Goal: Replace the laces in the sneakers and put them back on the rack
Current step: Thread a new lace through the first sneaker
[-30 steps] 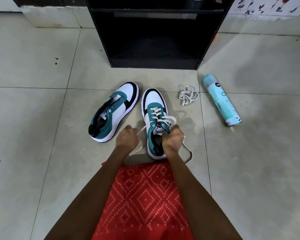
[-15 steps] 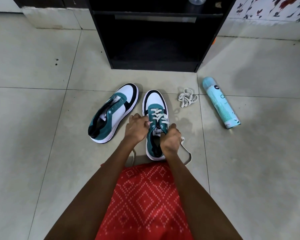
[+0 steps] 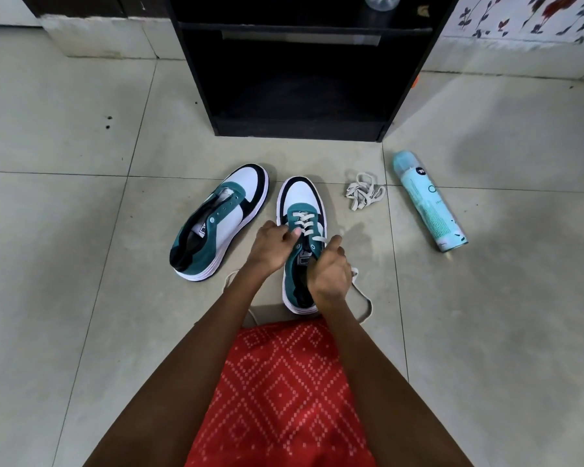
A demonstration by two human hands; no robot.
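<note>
Nearest up is a red patterned cloth (image 3: 284, 392). Just past it, the half-laced sneaker (image 3: 300, 193) sits on the floor (image 3: 81, 298). The left hand (image 3: 273, 246) has its grip pinching the eyelet edge, and the right hand (image 3: 331, 274) has its grip pinching the white lace (image 3: 304, 219). The unlaced sneaker (image 3: 223, 224) is just left of it, the spare lace bundle (image 3: 364, 192) and spray can (image 3: 429, 200) are off to the right, and the black rack (image 3: 297, 79) is behind.

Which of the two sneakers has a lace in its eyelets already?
The right sneaker, where the left hand and right hand work: a cream lace crosses its front eyelets. The left sneaker has bare eyelets.
</note>
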